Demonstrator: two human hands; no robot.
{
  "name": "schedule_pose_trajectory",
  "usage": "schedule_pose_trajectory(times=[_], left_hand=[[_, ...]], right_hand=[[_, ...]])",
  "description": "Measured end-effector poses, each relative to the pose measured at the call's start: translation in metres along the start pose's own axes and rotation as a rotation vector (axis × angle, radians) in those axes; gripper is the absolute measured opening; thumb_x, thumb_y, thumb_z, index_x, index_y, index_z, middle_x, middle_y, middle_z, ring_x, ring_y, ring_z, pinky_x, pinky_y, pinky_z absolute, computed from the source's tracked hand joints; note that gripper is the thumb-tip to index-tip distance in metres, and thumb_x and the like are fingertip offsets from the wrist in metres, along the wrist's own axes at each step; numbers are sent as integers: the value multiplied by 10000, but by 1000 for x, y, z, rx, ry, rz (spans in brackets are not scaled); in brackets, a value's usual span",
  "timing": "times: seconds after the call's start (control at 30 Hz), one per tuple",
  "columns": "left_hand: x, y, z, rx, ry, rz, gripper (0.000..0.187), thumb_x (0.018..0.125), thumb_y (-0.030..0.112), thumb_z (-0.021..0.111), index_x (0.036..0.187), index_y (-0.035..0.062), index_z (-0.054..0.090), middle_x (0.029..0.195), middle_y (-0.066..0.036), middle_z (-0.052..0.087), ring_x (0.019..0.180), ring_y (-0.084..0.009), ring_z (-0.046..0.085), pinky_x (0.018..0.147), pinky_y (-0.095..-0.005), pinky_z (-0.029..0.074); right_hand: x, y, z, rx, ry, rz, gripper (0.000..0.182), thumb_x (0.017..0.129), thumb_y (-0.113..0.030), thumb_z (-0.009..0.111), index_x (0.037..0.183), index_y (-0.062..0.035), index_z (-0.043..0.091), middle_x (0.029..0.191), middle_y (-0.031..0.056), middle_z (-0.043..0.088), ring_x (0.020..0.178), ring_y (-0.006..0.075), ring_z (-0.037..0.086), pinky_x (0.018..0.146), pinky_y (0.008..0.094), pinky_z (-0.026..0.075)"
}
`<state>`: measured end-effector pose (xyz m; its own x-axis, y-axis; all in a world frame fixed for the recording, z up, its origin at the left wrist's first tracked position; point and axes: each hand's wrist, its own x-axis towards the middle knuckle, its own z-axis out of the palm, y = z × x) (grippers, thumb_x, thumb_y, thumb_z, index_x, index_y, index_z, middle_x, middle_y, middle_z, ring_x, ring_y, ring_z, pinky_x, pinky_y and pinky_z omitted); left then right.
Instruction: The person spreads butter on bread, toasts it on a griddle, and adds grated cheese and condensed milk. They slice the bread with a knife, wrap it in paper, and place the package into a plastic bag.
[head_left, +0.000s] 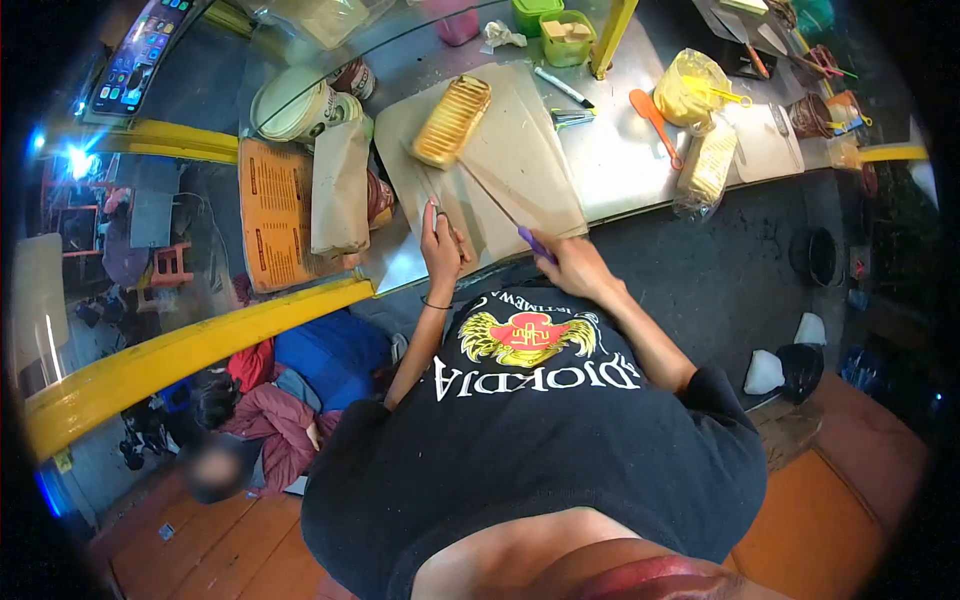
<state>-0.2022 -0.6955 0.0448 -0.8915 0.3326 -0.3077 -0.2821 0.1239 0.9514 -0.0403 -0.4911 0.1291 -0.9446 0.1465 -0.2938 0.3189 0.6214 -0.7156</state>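
Observation:
A toasted loaf of bread (453, 122) with browned ridges lies on a stack of brown paper sheets (530, 170) on the metal counter. My right hand (578, 268) is closed around the purple handle of a knife (500, 208), its long thin blade reaching up to the bread's lower edge. To the left, my left hand (442, 245) is closed on a thin metal utensil (431, 190) that points toward the bread. Its exact kind I cannot tell. Both hands are at the near edge of the paper.
Left of the paper stand a brown paper bag (340, 190), an orange menu (275, 215) and white tubs (290, 105). On the right are a marker (563, 87), an orange spatula (655, 128), a bag of yellow spread (690, 85) and wrapped bread (708, 165). A person (270, 420) sits lower left.

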Motion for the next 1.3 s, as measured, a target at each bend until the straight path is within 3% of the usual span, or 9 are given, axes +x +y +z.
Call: schedule_pose_trajectory(times=[0.23, 0.37, 0.47, 0.53, 0.67, 0.77, 0.9, 1.03, 1.3], left_hand=[[-6, 9, 24, -109, 61, -26, 496, 1049, 325, 401, 1515, 182, 305, 656, -31, 525, 388, -120, 466, 330, -267, 353], [2, 19, 16, 105, 60, -26, 478, 1049, 329, 414, 1498, 175, 365, 634, -8, 477, 408, -97, 432, 356, -263, 375], [1, 39, -10, 188, 21, -15, 464, 1039, 301, 434, 1479, 154, 407, 630, -8, 476, 390, -85, 409, 349, -263, 365], [-5, 60, -21, 437, -1, -118, 472, 1021, 287, 469, 1465, 129, 431, 700, -46, 547, 492, -124, 506, 464, -286, 453], [-24, 113, -36, 1060, 209, 529, 359, 981, 231, 549, 1288, 47, 566, 1074, -142, 652, 1040, -224, 611, 945, -349, 461], [-15, 164, -34, 812, 308, 600, 263, 970, 205, 566, 1172, 40, 603, 1107, -114, 639, 1022, -253, 623, 932, -369, 472], [54, 205, 2, -632, -123, 504, 77, 939, 157, 587, 973, 91, 567, 805, 1, 491, 645, -116, 474, 559, -272, 403], [125, 222, 67, -437, -83, 685, 284, 893, 119, 585, 683, 130, 394, 574, 58, 307, 490, -60, 287, 466, -254, 225], [167, 198, 110, -265, -321, 641, 406, 887, 139, 603, 558, 116, 367, 532, 59, 367, 481, -62, 314, 473, -270, 227]], right_hand=[[65, 56, -57, 399, 244, 58, 439, 871, -253, 620, 1272, -75, 619, 634, 160, 613, 540, 199, 598, 555, 352, 471], [111, 53, -58, -25, 175, -75, 395, 849, -230, 584, 1220, -102, 631, 804, 249, 664, 761, 439, 645, 711, 504, 512], [87, 47, -64, -98, 155, -92, 363, 837, -218, 584, 1172, -93, 645, 757, 236, 659, 722, 423, 648, 685, 505, 502], [80, 49, -69, -72, 173, -50, 363, 838, -221, 582, 1172, -91, 644, 754, 233, 660, 714, 422, 647, 685, 504, 504], [77, 46, -63, 9, 198, 16, 366, 845, -234, 577, 1175, -89, 640, 750, 224, 664, 709, 424, 646, 693, 504, 506], [79, 45, -44, -14, 230, -30, 379, 850, -241, 576, 1195, -93, 629, 744, 224, 662, 706, 419, 649, 692, 503, 507], [69, 46, -45, 42, 248, 38, 392, 855, -241, 582, 1215, -91, 615, 745, 225, 663, 709, 413, 652, 689, 496, 505], [44, 49, -42, 108, 211, 73, 423, 867, -253, 587, 1263, -105, 595, 736, 229, 658, 698, 407, 652, 678, 488, 501], [-13, 54, -33, 46, 194, 94, 545, 868, -212, 585, 1406, -216, 493, 654, 200, 601, 609, 383, 623, 629, 472, 492]])
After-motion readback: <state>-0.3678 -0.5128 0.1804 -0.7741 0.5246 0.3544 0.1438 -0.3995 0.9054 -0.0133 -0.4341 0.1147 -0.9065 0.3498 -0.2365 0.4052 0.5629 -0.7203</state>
